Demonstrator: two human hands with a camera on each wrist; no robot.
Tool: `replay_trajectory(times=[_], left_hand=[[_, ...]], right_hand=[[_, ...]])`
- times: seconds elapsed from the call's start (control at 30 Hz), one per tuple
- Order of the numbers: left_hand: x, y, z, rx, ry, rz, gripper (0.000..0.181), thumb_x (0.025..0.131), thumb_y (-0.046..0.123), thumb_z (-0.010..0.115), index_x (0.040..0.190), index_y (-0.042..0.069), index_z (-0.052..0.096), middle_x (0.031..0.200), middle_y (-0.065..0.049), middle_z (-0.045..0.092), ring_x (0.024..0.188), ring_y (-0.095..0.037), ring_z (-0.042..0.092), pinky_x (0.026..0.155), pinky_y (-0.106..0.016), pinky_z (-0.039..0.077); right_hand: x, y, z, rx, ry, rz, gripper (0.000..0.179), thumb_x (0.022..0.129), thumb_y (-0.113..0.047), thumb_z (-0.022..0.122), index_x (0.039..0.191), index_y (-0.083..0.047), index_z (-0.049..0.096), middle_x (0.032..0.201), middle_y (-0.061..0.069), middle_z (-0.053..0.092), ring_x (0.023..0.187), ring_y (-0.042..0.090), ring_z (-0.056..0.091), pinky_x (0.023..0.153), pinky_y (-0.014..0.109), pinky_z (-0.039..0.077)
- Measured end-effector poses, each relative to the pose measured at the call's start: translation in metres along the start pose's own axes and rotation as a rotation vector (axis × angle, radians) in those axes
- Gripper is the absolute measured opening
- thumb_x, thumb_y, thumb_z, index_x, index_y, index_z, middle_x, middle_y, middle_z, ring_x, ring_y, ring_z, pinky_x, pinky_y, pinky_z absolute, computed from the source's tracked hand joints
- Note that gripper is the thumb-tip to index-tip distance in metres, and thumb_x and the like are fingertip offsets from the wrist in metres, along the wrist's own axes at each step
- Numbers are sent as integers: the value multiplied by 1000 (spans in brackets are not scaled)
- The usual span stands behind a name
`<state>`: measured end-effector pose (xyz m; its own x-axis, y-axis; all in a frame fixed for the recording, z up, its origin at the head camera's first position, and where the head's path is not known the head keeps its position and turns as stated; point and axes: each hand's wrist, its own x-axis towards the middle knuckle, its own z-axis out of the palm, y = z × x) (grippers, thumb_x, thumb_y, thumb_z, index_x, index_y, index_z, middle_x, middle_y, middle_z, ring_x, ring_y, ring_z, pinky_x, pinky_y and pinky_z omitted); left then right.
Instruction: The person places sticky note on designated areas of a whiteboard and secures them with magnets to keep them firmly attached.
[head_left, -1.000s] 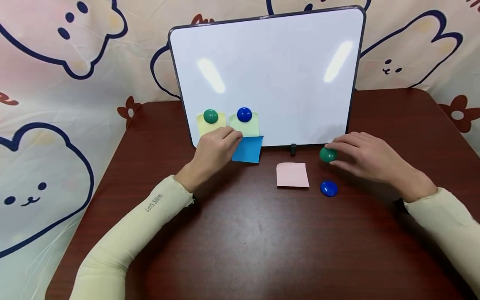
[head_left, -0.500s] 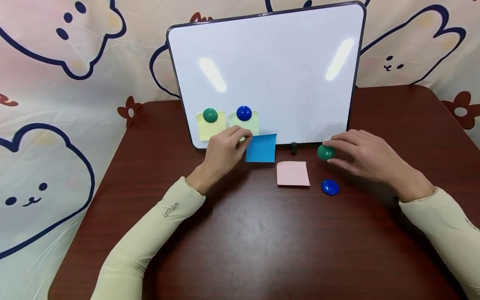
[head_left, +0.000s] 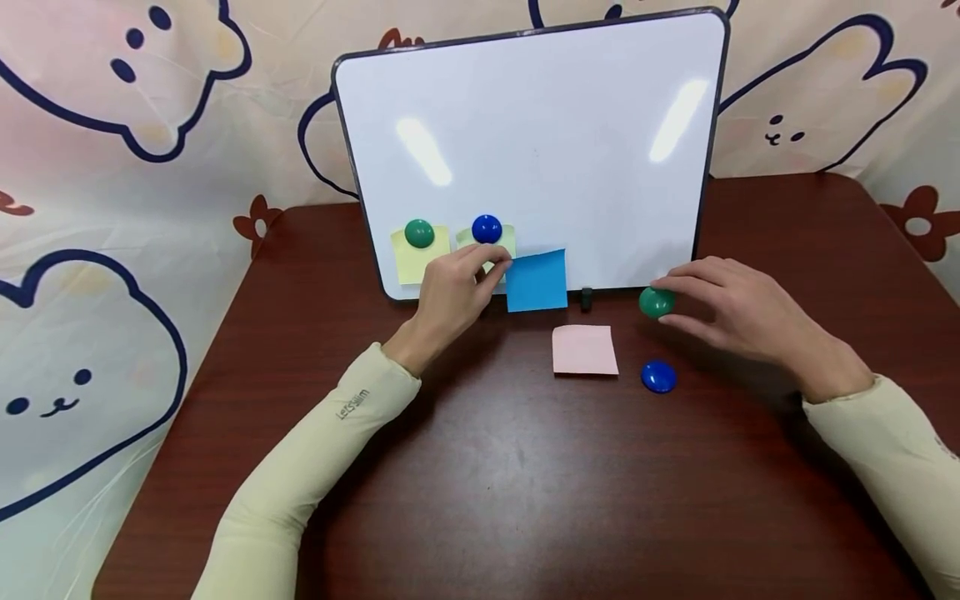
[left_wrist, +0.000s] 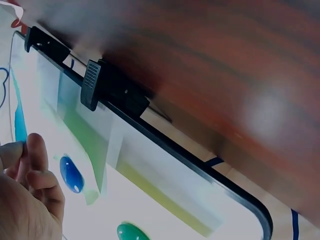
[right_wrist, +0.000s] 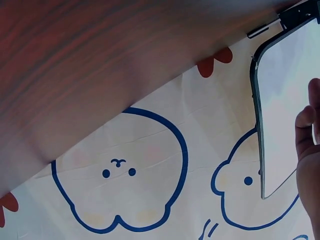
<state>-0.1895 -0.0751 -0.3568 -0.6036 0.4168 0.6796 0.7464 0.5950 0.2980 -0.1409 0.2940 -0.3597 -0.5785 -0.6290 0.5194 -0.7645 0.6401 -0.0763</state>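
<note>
My left hand [head_left: 459,287] pinches a blue sticky note [head_left: 537,282] by its upper left corner, in front of the whiteboard's [head_left: 600,150] lower edge. The left wrist view shows the same note [left_wrist: 20,122] nearly edge-on between thumb and fingers. My right hand [head_left: 738,317] holds a round green magnet [head_left: 657,302] between thumb and fingers, close to the board's lower right corner. In the right wrist view the magnet is hidden and only part of the hand [right_wrist: 307,135] shows. A pink sticky note [head_left: 585,350] and a blue magnet [head_left: 658,377] lie on the table between the hands.
On the board's lower left, a green magnet [head_left: 419,233] sits on a yellow note [head_left: 420,265] and a blue magnet [head_left: 487,228] on a pale green note [head_left: 507,242]. Black clips [left_wrist: 117,90] support the board's bottom edge on the brown table [head_left: 487,500]. A patterned cloth [head_left: 247,117] hangs behind.
The left hand has carried the blue note rightward and raised it, now overlapping the board's lower edge. My right hand stays almost in place with the green magnet.
</note>
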Motion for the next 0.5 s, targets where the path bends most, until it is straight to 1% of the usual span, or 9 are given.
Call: replay_trajectory(times=[0.13,0.17,0.23,0.3,0.4,0.47,0.5], left_hand=[[4,0,4,10,3,-15,10,94,14,69,98,5,73,91,-7,77,73,-16,69,64,-27,53],[5,0,5,9,3,-17,10,94,14,69,98,5,73,91,-7,77,74,-16,69,64,-28,53],[7,0,7,8,4,-19,11,94,15,69,98,6,73,92,-7,77,75,-16,69,65,-28,53],[9,1,8,5,6,-19,11,94,15,69,98,6,73,92,-6,77,76,-16,69,65,-28,53],[10,1,10,8,18,-23,11,94,15,70,98,6,73,92,-7,77,75,-17,69,64,-28,53],[12,0,11,9,31,-29,11,94,15,70,98,5,73,91,-7,77,74,-17,68,62,-28,52],[12,0,12,10,38,-33,11,94,15,69,97,5,73,91,-7,76,73,-17,68,61,-28,52]], right_hand=[[-2,2,1,7,-12,10,65,97,-65,40,122,-13,70,112,6,70,95,18,62,82,33,47],[-2,3,0,8,-11,11,64,97,-64,42,122,-13,70,112,6,70,95,18,62,82,33,48],[-3,4,0,8,-8,17,64,96,-65,42,122,-13,70,112,6,70,95,18,62,82,32,47],[-4,5,-1,12,-3,23,62,95,-64,46,122,-13,70,112,6,70,94,17,61,83,28,46],[-5,6,-2,22,-2,31,53,92,-56,62,122,-13,70,113,6,69,95,17,61,89,15,42],[-5,7,-2,29,-5,36,48,86,-43,76,123,-14,70,114,6,69,96,17,62,95,7,36],[-5,7,-2,30,-6,38,48,82,-37,81,123,-14,70,114,6,69,97,17,62,96,5,33]])
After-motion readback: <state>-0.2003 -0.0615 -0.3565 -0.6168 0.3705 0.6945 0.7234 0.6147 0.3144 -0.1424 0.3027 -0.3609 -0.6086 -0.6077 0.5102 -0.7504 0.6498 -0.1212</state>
